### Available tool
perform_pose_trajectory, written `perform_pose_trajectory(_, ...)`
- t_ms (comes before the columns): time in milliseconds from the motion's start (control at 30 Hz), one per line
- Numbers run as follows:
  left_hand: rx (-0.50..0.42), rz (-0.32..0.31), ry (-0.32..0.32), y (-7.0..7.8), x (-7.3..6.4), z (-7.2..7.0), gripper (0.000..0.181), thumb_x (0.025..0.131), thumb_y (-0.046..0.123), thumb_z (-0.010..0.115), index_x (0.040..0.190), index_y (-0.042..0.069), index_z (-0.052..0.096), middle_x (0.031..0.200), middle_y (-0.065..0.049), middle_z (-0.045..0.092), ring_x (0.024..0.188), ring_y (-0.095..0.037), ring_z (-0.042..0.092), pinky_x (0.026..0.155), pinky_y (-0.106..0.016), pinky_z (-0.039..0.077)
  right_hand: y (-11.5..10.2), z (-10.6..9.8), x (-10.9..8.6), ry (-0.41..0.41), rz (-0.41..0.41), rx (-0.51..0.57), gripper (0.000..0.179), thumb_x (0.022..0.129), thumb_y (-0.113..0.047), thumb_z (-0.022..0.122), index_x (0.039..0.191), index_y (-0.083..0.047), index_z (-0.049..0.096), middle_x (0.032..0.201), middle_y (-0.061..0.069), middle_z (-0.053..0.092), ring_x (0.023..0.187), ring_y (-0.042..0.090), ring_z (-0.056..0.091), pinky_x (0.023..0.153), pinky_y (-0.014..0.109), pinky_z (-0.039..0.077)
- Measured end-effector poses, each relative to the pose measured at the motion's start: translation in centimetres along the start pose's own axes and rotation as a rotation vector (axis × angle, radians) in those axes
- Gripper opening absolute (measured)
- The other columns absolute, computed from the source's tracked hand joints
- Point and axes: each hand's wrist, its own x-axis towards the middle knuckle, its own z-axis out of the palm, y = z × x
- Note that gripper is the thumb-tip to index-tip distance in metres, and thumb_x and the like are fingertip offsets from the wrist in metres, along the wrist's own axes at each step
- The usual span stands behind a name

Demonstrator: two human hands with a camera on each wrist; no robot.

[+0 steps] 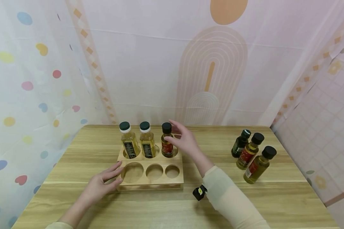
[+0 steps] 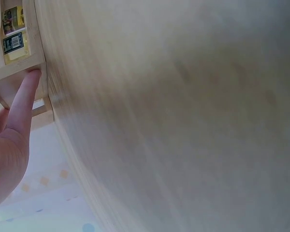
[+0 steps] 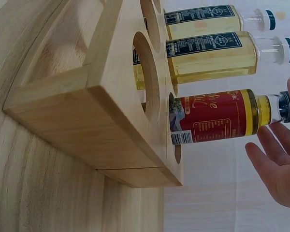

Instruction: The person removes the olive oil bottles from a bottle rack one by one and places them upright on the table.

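Note:
A two-tier wooden rack (image 1: 160, 182) with round holes stands on the table. Its upper tier holds two pale-yellow oil bottles (image 1: 147, 144) with green caps, plus a red-labelled olive oil bottle (image 3: 215, 116) with a black cap. My right hand (image 1: 186, 140) is around the neck and cap of that olive oil bottle, thumb in front. In the right wrist view its fingers (image 3: 268, 162) are spread loosely beside the neck rather than wrapped round it. My left hand (image 1: 101, 183) touches the rack's left end with its fingertips; the left wrist view shows a straight finger (image 2: 25, 104) against the wood.
Right of the rack stand two black-capped, red-labelled oil bottles (image 1: 256, 165) and a small dark green bottle (image 1: 240, 144). The rack's front tier has three bare holes of differing size. A patterned curtain (image 1: 149, 73) hangs behind the table (image 1: 149, 210). A small black device (image 1: 199, 192) is at my right wrist.

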Motion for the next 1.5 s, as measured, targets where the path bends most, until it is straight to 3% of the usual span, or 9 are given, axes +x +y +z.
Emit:
perform_pose_trajectory(333, 0.041, -0.005, 0.005, 0.01, 0.03, 0.02, 0.046, 0.093, 0.020, 0.072, 0.132, -0.001, 0.061, 0.152, -0.011, 0.043, 0.135, -0.039, 0.038, 0.084, -0.025, 0.053, -0.19, 0.36, 0.44, 0.060, 0.025, 0.018, 0.050, 0.090, -0.012, 0.075, 0.137, -0.013, 0.059, 0.116, 0.012, 0.069, 0.107, 0.028, 0.066, 0.090, 0.039, 0.054)
perform_pose_trajectory(800, 0.009, -0.031, -0.004, 0.16, 0.15, -0.07, 0.048, 0.094, 0.021, 0.071, 0.134, -0.002, 0.059, 0.154, -0.012, 0.040, 0.136, -0.040, 0.036, 0.079, -0.023, 0.055, 0.18, 0.51, 0.71, 0.089, 0.013, 0.025, 0.039, 0.089, -0.011, 0.075, 0.127, -0.011, 0.065, 0.109, 0.010, 0.071, 0.102, 0.024, 0.067, 0.091, 0.038, 0.053)
perform_pose_trajectory(1500, -0.031, -0.034, 0.001, 0.35, 0.04, 0.04, 0.048, 0.093, 0.018, 0.072, 0.134, -0.004, 0.059, 0.154, -0.014, 0.038, 0.133, -0.040, 0.039, 0.074, -0.024, 0.057, -0.61, 0.13, 0.74, 0.117, -0.014, 0.076, 0.037, 0.089, -0.009, 0.075, 0.125, -0.009, 0.065, 0.109, 0.009, 0.070, 0.103, 0.022, 0.065, 0.093, 0.035, 0.052)
